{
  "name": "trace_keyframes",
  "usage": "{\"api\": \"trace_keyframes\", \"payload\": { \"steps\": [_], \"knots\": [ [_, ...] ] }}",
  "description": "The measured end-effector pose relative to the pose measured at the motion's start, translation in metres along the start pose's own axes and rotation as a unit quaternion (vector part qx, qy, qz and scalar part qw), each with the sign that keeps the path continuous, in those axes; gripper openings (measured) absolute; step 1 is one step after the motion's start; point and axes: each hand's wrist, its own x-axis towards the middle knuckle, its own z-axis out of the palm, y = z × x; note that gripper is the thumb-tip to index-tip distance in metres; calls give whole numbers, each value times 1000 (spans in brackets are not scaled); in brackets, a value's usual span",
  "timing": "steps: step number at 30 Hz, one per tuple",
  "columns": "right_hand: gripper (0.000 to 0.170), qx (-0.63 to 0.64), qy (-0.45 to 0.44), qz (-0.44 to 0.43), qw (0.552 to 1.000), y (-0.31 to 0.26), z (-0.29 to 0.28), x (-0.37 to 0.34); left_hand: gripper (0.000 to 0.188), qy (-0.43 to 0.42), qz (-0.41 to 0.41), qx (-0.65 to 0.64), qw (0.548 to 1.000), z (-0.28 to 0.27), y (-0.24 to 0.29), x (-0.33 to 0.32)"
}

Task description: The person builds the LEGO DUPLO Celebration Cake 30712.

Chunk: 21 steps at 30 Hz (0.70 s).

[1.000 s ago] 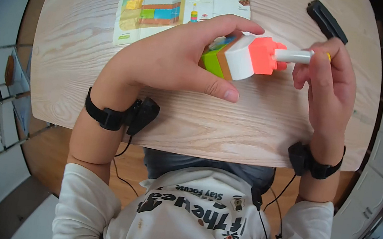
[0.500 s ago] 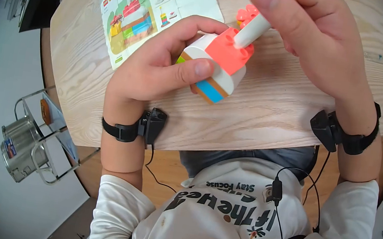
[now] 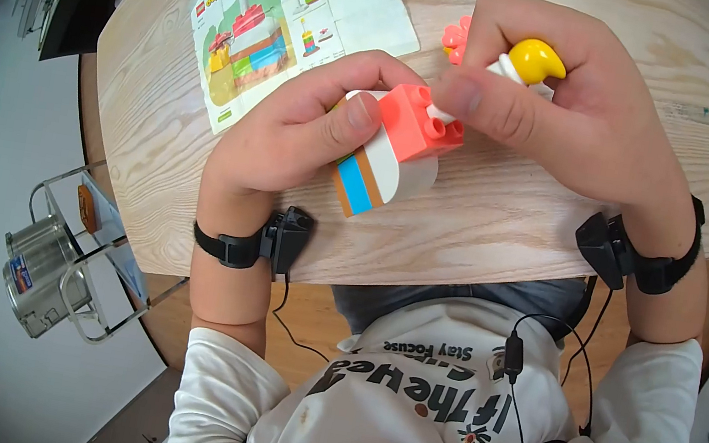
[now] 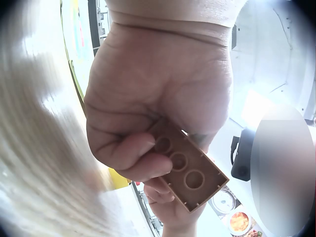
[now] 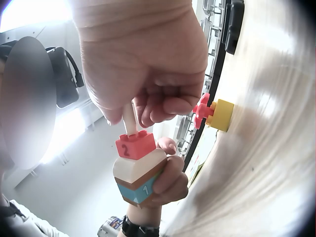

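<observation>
My left hand [image 3: 296, 124] grips a small tilted cake of toy bricks, thumb across its near side. The cake has brown layers, a blue brick [image 3: 356, 183] marked 1, a white rounded brick [image 3: 414, 180] and a coral brick [image 3: 417, 122] marked 2. In the left wrist view, fingers curl round its hollow brown base [image 4: 195, 170]. My right hand [image 3: 576, 113] pinches a white toy candle [image 5: 130, 118] with a yellow flame [image 3: 535, 62]. The candle's lower end meets the coral brick's studded top; the fingers hide part of its stem.
Beyond the right hand, a coral flower piece [image 3: 456, 38] sits on a yellow brick [image 5: 223, 116] on the table [image 3: 503, 217]. A printed brick leaflet [image 3: 364, 14] lies at the back left. A metal pot [image 3: 50, 271] stands on a rack left of the table.
The left hand has turned the brick cake so its blue side shows. The right hand, still on the candle, has come down toward the person and exposes the flame. The head view has swung round.
</observation>
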Motion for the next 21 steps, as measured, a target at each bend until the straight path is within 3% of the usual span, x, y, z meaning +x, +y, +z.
{"api": "trace_keyframes", "payload": {
  "steps": [6, 10, 18, 21],
  "knots": [
    [34, 63, -35, 64, 995, -12, 3, -1, 47, 31, -27, 10, 999, 1, 2, -3],
    [47, 87, -92, 3, 992, 1, 11, -2, 41, 17, -33, 2, 999, 0, 4, -5],
    [41, -49, -97, -120, 987, -2, 7, 2, 31, -5, -18, -30, 999, -1, 7, -3],
    [39, -54, -16, -183, 982, 2, 7, 0, 33, -5, -39, -50, 998, -4, 13, -7]
  ]
}}
